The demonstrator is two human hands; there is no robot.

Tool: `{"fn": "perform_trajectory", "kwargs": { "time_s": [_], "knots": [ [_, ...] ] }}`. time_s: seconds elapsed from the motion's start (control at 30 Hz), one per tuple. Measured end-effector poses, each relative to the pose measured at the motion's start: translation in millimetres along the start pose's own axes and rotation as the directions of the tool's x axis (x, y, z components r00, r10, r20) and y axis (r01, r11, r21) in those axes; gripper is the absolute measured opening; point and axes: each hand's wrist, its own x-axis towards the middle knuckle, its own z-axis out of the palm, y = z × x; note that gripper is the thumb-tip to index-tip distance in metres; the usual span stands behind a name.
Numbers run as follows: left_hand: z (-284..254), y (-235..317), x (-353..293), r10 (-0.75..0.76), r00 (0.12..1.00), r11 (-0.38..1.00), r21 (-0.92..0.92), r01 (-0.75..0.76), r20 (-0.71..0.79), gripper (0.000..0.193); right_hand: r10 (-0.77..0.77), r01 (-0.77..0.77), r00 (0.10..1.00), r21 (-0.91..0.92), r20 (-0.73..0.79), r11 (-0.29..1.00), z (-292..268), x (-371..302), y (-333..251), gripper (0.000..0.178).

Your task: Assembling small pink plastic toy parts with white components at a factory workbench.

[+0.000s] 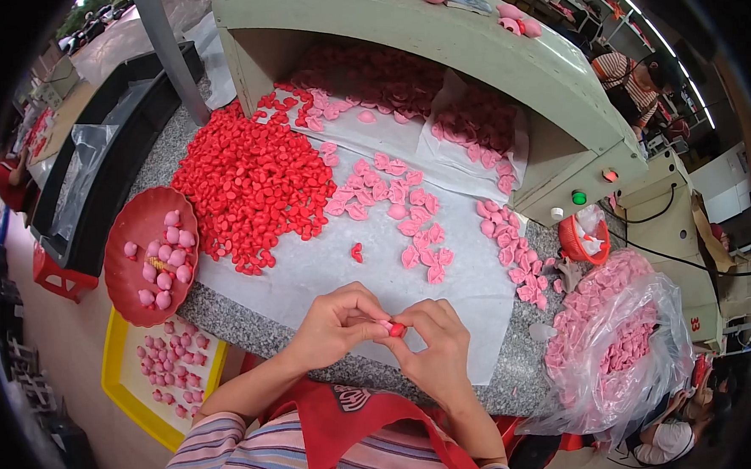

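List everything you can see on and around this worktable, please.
Small red pieces: a large heap, red, left part of the white sheet.
Pink pieces: many, pink, scattered on the sheet's middle and right.
White sheet: one, white, covering the stone table.
Round dish: one, red, table's left edge, holding pink balls.
Yellow tray: one, yellow, below the dish, holding pink balls.
Clear bag: one, full of pink pieces, right edge.
Machine housing: one, pale green, over the table's far side.
Left hand: pinching a small red-and-pink piece.
Right hand: pinching the same piece.
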Motion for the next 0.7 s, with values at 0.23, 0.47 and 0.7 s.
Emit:
{"fn": "perform_trajectory", "kwargs": {
  "time_s": [0.23,0.47,0.7],
  "knots": [
    [-7.0,-23.8,13.0,-0.074,0.997,0.997,0.003,0.074,0.022,0.011,-0.057,0.057,0.997,-0.005,-0.049,0.998,12.3,-9.1,30.8,0.015],
    [-9.0,-29.2,85.6,0.167,0.973,0.499,0.865,0.053,-0.156,0.027,-0.052,0.035,0.997,-0.259,-0.059,0.965,29.1,-5.4,66.0,0.019],
    [-35.1,-38.9,80.5,0.329,0.938,0.344,0.939,-0.013,-0.108,0.027,0.033,-0.046,0.998,-0.346,-0.046,0.937,65.5,-6.1,43.6,0.032]
  ]
}}
